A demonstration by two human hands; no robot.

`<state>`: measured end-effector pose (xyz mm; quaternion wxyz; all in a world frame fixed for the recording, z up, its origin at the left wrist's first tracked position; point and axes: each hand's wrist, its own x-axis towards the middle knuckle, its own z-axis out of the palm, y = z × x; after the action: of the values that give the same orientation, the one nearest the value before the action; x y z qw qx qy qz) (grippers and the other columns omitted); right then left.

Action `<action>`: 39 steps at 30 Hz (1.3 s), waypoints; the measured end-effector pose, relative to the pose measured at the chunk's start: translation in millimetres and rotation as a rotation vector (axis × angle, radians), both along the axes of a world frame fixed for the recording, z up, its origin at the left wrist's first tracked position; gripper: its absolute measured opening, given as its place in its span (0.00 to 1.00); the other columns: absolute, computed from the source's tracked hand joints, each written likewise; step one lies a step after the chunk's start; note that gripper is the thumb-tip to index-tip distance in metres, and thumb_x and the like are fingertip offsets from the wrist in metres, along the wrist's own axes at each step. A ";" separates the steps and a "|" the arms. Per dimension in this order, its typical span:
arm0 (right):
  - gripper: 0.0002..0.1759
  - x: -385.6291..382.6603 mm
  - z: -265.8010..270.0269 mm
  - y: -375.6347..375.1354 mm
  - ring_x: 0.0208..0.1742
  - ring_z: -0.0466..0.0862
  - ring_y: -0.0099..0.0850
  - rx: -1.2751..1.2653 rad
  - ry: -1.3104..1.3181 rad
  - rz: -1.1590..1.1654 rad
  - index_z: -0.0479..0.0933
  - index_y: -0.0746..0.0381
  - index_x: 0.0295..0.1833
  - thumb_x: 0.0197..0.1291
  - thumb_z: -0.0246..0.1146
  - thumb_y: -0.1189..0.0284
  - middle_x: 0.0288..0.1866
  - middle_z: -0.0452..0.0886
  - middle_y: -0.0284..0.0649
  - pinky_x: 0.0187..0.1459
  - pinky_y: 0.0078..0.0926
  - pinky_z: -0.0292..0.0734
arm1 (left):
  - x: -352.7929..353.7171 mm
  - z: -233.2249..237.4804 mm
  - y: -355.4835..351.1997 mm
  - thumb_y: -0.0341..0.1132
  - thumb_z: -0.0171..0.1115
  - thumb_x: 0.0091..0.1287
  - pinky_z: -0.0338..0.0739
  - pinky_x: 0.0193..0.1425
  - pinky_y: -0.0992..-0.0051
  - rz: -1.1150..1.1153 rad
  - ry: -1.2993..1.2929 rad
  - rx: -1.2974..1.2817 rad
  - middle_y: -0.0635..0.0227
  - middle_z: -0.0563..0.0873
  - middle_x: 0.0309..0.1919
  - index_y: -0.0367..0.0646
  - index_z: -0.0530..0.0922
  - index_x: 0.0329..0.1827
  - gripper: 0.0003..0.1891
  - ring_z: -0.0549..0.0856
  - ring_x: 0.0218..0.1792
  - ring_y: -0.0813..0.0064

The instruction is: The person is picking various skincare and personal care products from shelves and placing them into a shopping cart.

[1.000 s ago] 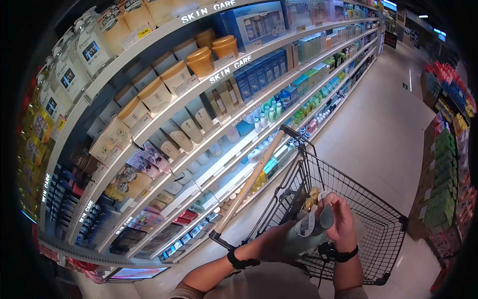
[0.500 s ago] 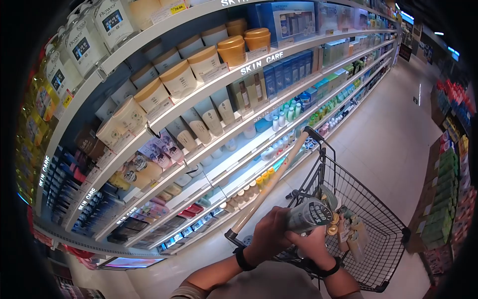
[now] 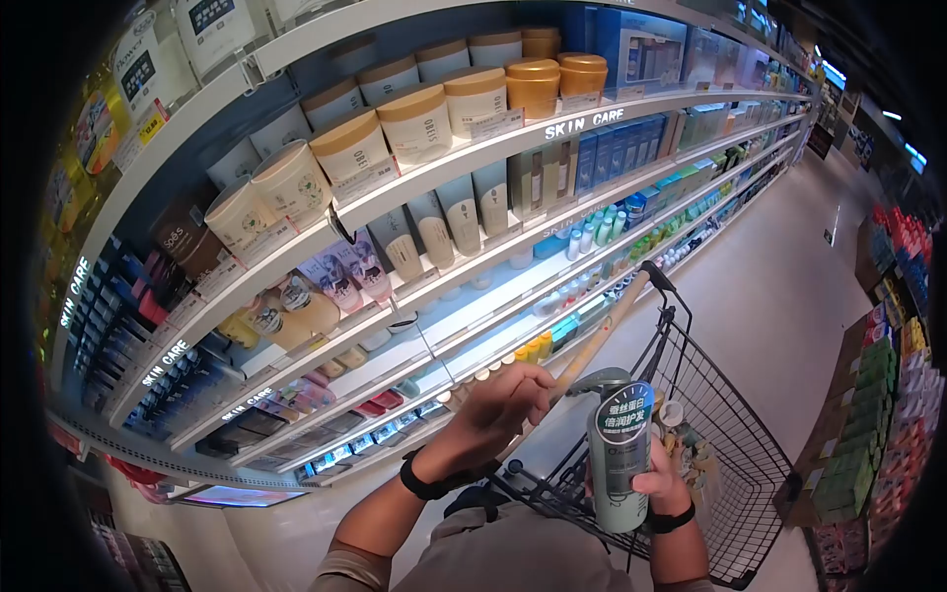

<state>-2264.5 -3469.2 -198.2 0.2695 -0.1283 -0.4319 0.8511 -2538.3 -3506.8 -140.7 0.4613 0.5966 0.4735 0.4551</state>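
Observation:
My right hand (image 3: 663,485) grips a grey-green pump bottle (image 3: 619,483) and holds it upright over the near side of the shopping cart. A round dark green tag with white Chinese characters covers the bottle's upper front. To the left, my left hand (image 3: 498,414) is raised apart from the bottle. Its fingers are loosely bent, with nothing visible in them. From my view this hand overlaps the cart's pale handle bar (image 3: 602,331); contact between them cannot be made out. Inside the black wire cart (image 3: 735,414) lie several packaged goods, partly hidden behind the bottle.
Long lit shelves (image 3: 464,163) marked "SKIN CARE" run along the left, stocked with tubs (image 3: 414,123), tubes and bottles. Across the aisle floor (image 3: 760,237), stacks of green packages (image 3: 858,424) stand on the right.
My left hand has let go of the bottle and moved left and up. The bottle has turned upright in my right hand, its tag now facing me. The view has shifted slightly.

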 end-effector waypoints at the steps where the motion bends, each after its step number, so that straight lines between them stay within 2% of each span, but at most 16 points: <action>1: 0.45 -4.8 1.8 -2.8 0.44 0.88 0.40 -0.020 -0.025 0.032 0.63 0.75 0.66 0.47 0.75 0.63 0.49 0.82 0.51 0.46 0.38 0.86 | -3.2 -1.6 -0.9 0.49 0.38 0.84 0.74 0.37 0.79 -0.061 -0.075 -0.005 0.72 0.78 0.32 0.39 0.74 0.51 0.22 0.78 0.33 0.82; 2: 0.44 -12.9 6.8 -6.7 0.39 0.88 0.44 0.000 -0.052 0.008 0.66 0.75 0.62 0.47 0.76 0.59 0.43 0.83 0.56 0.39 0.39 0.86 | -6.0 -1.7 -2.4 0.53 0.32 0.83 0.72 0.34 0.80 -0.109 -0.126 -0.062 0.72 0.78 0.30 0.39 0.74 0.48 0.27 0.76 0.30 0.83; 3: 0.44 -17.7 6.3 -7.2 0.39 0.88 0.44 0.000 -0.055 0.018 0.66 0.75 0.62 0.47 0.76 0.59 0.43 0.83 0.56 0.39 0.39 0.86 | -11.5 -4.6 -3.9 0.53 0.32 0.83 0.72 0.34 0.80 -0.099 -0.129 -0.062 0.72 0.78 0.30 0.39 0.74 0.48 0.27 0.76 0.30 0.83; 5: 0.44 -24.5 5.1 -7.2 0.38 0.88 0.44 0.013 -0.129 0.122 0.66 0.76 0.62 0.45 0.76 0.60 0.43 0.83 0.56 0.40 0.37 0.86 | -23.2 -11.8 -6.1 0.56 0.30 0.83 0.72 0.33 0.82 -0.276 -0.188 -0.332 0.72 0.78 0.29 0.39 0.74 0.44 0.30 0.75 0.28 0.85; 6: 0.45 -28.7 4.8 -10.7 0.40 0.88 0.43 -0.004 -0.155 0.120 0.66 0.76 0.63 0.43 0.76 0.62 0.46 0.83 0.54 0.40 0.36 0.86 | -24.7 2.6 -12.4 0.57 0.29 0.82 0.72 0.32 0.84 -0.253 -0.148 -0.211 0.72 0.79 0.29 0.40 0.75 0.40 0.32 0.75 0.27 0.86; 9: 0.46 -44.1 3.9 -14.4 0.43 0.87 0.40 0.090 -0.234 0.121 0.66 0.76 0.64 0.42 0.76 0.63 0.49 0.82 0.51 0.42 0.35 0.86 | -41.0 22.5 -20.8 0.50 0.35 0.84 0.75 0.39 0.81 -0.253 -0.175 -0.372 0.72 0.79 0.30 0.40 0.75 0.37 0.26 0.77 0.29 0.84; 11: 0.46 -51.4 5.4 -13.7 0.46 0.86 0.36 0.138 -0.274 0.155 0.68 0.74 0.65 0.42 0.77 0.62 0.52 0.82 0.47 0.46 0.31 0.83 | -50.1 17.4 -27.1 0.51 0.35 0.84 0.74 0.39 0.80 -0.254 -0.156 -0.381 0.72 0.78 0.30 0.40 0.75 0.37 0.27 0.77 0.29 0.83; 13: 0.42 -61.5 12.6 -11.4 0.45 0.86 0.30 0.582 -0.397 0.160 0.71 0.70 0.66 0.48 0.76 0.60 0.48 0.85 0.42 0.50 0.28 0.79 | -56.8 13.4 -35.4 0.52 0.35 0.84 0.74 0.38 0.79 -0.256 -0.137 -0.391 0.72 0.78 0.30 0.40 0.75 0.37 0.28 0.77 0.29 0.83; 14: 0.44 -65.1 23.3 -11.6 0.46 0.87 0.34 0.693 -0.449 0.155 0.72 0.68 0.66 0.46 0.78 0.57 0.47 0.86 0.44 0.49 0.29 0.79 | -59.6 12.0 -40.4 0.52 0.36 0.84 0.73 0.39 0.79 -0.283 -0.181 -0.343 0.72 0.78 0.29 0.39 0.75 0.37 0.28 0.76 0.29 0.82; 19: 0.46 -95.0 63.9 -19.7 0.49 0.87 0.43 0.958 -0.535 0.155 0.72 0.66 0.67 0.44 0.80 0.57 0.51 0.85 0.49 0.52 0.34 0.81 | -84.2 28.2 -65.3 0.48 0.47 0.82 0.72 0.41 0.79 -0.382 -0.320 -0.176 0.75 0.75 0.28 0.38 0.74 0.33 0.23 0.74 0.31 0.83; 21: 0.47 -110.4 68.9 -21.5 0.49 0.87 0.44 1.120 -0.495 0.068 0.72 0.65 0.68 0.43 0.81 0.57 0.52 0.85 0.48 0.54 0.35 0.80 | -96.9 33.2 -79.6 0.46 0.52 0.80 0.72 0.40 0.78 -0.336 -0.353 -0.167 0.73 0.77 0.29 0.36 0.74 0.32 0.22 0.75 0.32 0.83; 27: 0.36 -143.0 57.6 -23.8 0.58 0.83 0.47 1.093 -0.443 -0.044 0.73 0.66 0.67 0.54 0.75 0.63 0.56 0.84 0.49 0.61 0.36 0.76 | -146.9 26.9 -131.6 0.45 0.54 0.77 0.73 0.39 0.77 0.078 -0.300 -0.117 0.70 0.79 0.26 0.36 0.76 0.31 0.21 0.79 0.30 0.80; 29: 0.34 -141.5 45.7 -19.6 0.57 0.83 0.46 1.046 -0.496 -0.121 0.74 0.66 0.65 0.55 0.74 0.64 0.55 0.84 0.48 0.61 0.36 0.76 | -167.4 13.0 -145.3 0.44 0.55 0.78 0.74 0.38 0.78 0.141 -0.312 -0.137 0.71 0.79 0.25 0.37 0.76 0.31 0.20 0.79 0.30 0.81; 31: 0.30 -145.4 36.0 -15.9 0.56 0.84 0.46 1.040 -0.516 -0.143 0.76 0.66 0.63 0.57 0.73 0.65 0.54 0.84 0.48 0.60 0.35 0.76 | -184.1 -7.2 -155.8 0.43 0.56 0.78 0.75 0.36 0.78 0.350 -0.106 -0.165 0.71 0.79 0.26 0.37 0.76 0.31 0.20 0.80 0.30 0.81; 36: 0.21 -162.9 -14.6 -4.2 0.56 0.83 0.46 1.139 -0.672 -0.211 0.80 0.65 0.55 0.58 0.71 0.69 0.50 0.84 0.48 0.62 0.39 0.74 | -227.3 -110.8 -157.6 0.48 0.55 0.78 0.74 0.34 0.75 0.542 0.263 -0.239 0.68 0.81 0.22 0.38 0.78 0.32 0.22 0.80 0.26 0.79; 39: 0.17 -169.9 -48.7 -2.5 0.57 0.83 0.45 1.297 -0.754 -0.234 0.81 0.63 0.50 0.57 0.71 0.68 0.46 0.85 0.46 0.65 0.45 0.70 | -249.9 -181.0 -160.0 0.45 0.56 0.78 0.74 0.35 0.77 0.651 0.251 -0.342 0.72 0.81 0.25 0.36 0.80 0.35 0.20 0.79 0.29 0.81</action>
<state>-2434.4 -3471.7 -246.8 0.2134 -0.2713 -0.8923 0.2911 -2788.3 -3666.8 -321.8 0.3238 0.3806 0.7600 0.4156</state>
